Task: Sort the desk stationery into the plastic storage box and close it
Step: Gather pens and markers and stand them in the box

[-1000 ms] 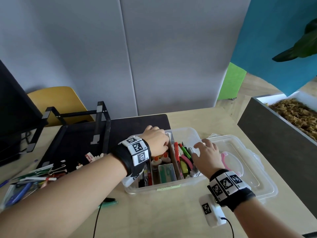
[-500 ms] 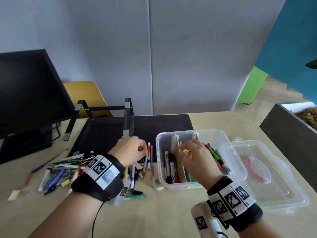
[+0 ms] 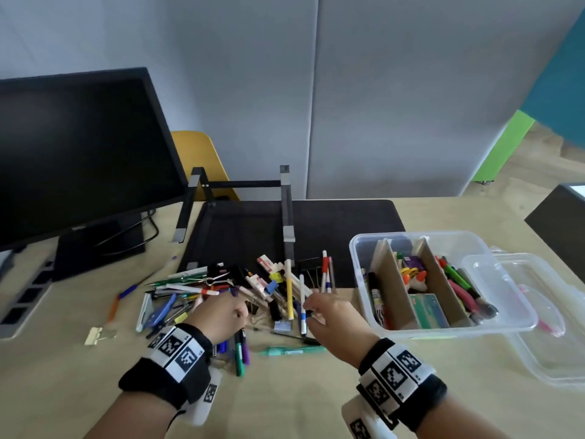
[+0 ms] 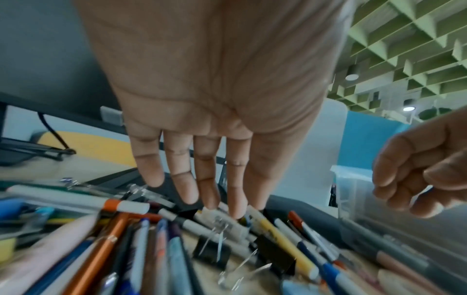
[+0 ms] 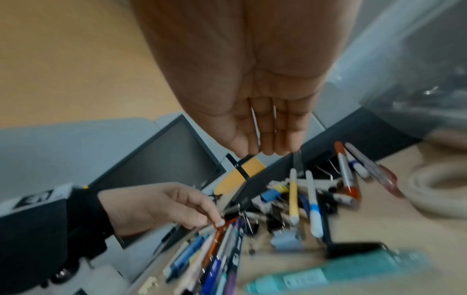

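A loose pile of pens, markers and binder clips [image 3: 269, 289] lies on the desk left of the clear plastic box [image 3: 459, 332]. Cardboard dividers [image 3: 387, 280] split the box, which holds markers, glue bottles and cards. Its lid [image 3: 554, 359] lies flat on its right. My left hand [image 3: 235, 312] hovers over the pile's middle, fingers [image 4: 209, 189] straight and pointing down at the pens, holding nothing. My right hand [image 3: 316, 308] is over the pile's right side beside a white pen with a blue band [image 3: 303, 315], fingers [image 5: 265, 139] extended and empty.
A black monitor [image 3: 79, 153] stands at the back left, and a black laptop stand [image 3: 285, 210] sits on a dark desk mat [image 3: 348, 223] behind the pile. A teal pen [image 3: 291, 350] and a brass clip [image 3: 98, 334] lie apart. A dark planter [image 3: 560, 217] borders the right.
Both hands have left the box and come left to the pile, the left first and the right just now. The head view has swung left.
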The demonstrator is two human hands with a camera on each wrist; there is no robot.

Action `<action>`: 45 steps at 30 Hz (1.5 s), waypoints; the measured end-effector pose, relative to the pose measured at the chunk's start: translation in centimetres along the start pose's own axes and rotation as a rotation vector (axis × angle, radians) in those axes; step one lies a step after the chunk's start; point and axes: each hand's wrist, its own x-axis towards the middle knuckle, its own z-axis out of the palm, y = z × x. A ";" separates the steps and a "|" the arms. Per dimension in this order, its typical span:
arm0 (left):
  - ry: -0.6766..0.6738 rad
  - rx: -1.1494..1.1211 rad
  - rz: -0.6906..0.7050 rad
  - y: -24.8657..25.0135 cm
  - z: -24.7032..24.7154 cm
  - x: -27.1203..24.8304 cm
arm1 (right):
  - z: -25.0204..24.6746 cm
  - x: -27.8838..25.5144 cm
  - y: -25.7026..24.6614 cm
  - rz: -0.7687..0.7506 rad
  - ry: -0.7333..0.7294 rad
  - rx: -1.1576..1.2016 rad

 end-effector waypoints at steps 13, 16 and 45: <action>0.134 -0.040 -0.253 -6.9 3.1 0.4 | 9.9 1.5 1.1 0.021 -0.148 -0.539; 0.059 -0.019 -0.248 -7.5 3.3 0.0 | 10.8 1.5 1.4 0.001 -0.129 -0.595; -0.048 -0.173 -0.257 -0.6 5.0 5.0 | 6.3 4.9 0.8 0.370 0.014 -0.066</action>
